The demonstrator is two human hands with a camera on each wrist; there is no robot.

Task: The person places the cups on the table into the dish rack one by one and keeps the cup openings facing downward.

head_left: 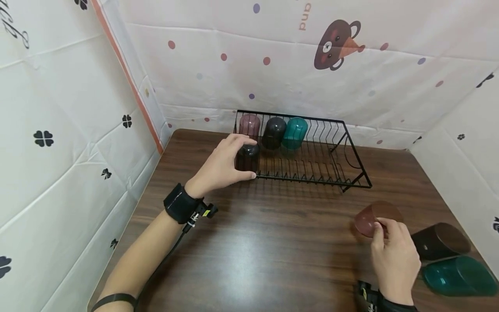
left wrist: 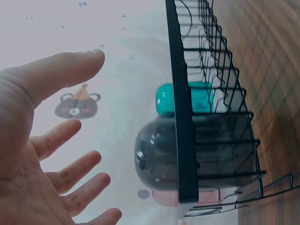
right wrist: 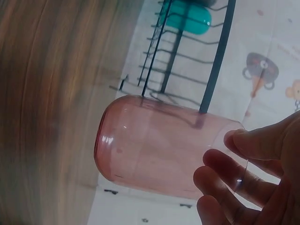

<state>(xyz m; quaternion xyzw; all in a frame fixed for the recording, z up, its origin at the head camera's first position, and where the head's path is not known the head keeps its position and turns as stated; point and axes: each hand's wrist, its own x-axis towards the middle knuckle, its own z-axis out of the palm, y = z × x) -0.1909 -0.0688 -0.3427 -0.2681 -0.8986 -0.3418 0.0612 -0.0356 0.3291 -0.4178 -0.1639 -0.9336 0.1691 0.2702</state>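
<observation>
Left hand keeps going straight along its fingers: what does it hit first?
Most likely the dark cup at the near-left corner of the black wire rack. The left hand is spread open around it; whether the fingers already touch it is unclear.

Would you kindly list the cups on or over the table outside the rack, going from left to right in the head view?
Pink cup in the right hand, then dark cup, then teal cup.
</observation>
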